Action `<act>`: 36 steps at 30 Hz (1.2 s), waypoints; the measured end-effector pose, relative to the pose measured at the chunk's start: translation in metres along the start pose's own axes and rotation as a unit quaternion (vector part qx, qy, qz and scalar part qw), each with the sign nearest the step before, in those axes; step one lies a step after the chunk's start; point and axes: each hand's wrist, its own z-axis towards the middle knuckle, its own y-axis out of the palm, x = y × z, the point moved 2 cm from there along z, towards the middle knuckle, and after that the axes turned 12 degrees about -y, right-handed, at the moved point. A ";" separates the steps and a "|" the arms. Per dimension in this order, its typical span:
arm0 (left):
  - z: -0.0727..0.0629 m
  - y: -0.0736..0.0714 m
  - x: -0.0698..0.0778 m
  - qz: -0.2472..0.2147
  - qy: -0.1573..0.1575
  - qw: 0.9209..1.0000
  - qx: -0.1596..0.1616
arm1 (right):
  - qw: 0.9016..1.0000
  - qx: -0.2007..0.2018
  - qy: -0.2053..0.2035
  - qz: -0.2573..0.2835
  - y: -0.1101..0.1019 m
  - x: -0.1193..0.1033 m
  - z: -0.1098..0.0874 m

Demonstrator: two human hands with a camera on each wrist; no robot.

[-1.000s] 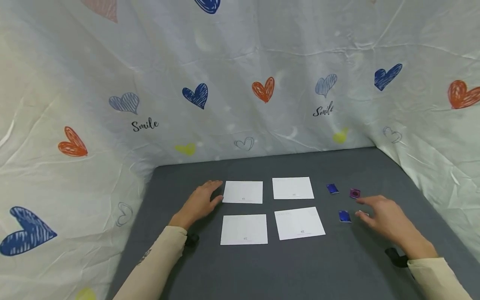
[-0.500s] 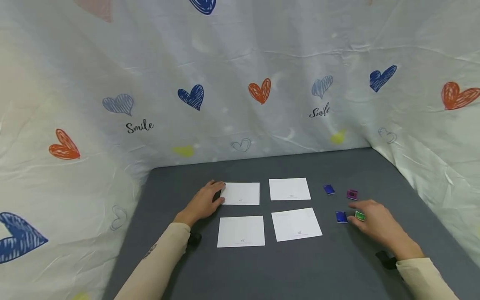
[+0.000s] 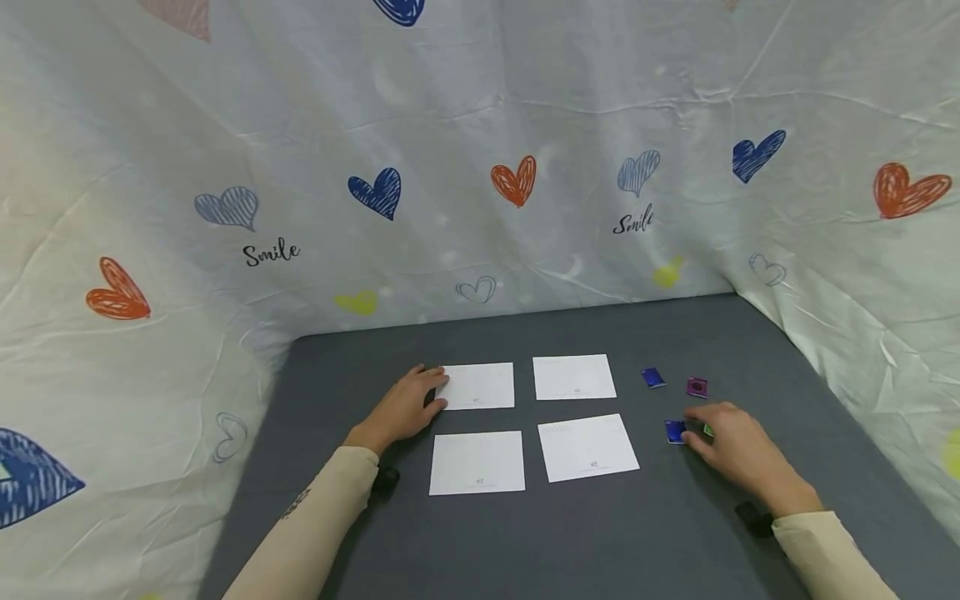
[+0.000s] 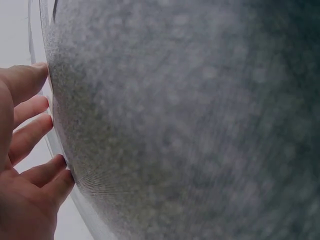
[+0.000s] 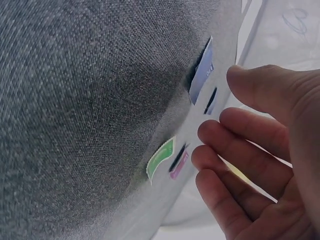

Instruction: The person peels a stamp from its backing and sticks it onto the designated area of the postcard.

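Four white rectangular paper cards [image 3: 476, 387] are laid out on the grey worktop [image 3: 600, 542]; two small blue paper pieces [image 3: 653, 378], a green piece [image 5: 162, 159] and a purple piece [image 3: 697, 387] lie beside, not placed. Left hand [image 3: 401, 408], relaxed, is at one card; right hand [image 3: 738, 446], spread, holds nothing.

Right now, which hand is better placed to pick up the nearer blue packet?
The right hand, probably: it is right beside that blue packet, while the left hand is over at a white card.

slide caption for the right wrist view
Right hand near two blue packets, a green packet and a pink packet on a grey table.
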 end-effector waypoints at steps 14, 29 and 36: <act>-0.001 0.000 0.002 -0.003 -0.004 1.000 -0.010 | 1.000 0.012 -0.022 -0.009 0.011 0.002 0.001; -0.003 0.001 0.000 -0.001 -0.010 1.000 -0.004 | 1.000 0.017 -0.021 -0.009 0.015 -0.004 0.002; -0.003 -0.001 0.001 0.001 -0.007 1.000 -0.003 | 1.000 0.018 -0.017 -0.007 0.014 -0.005 0.002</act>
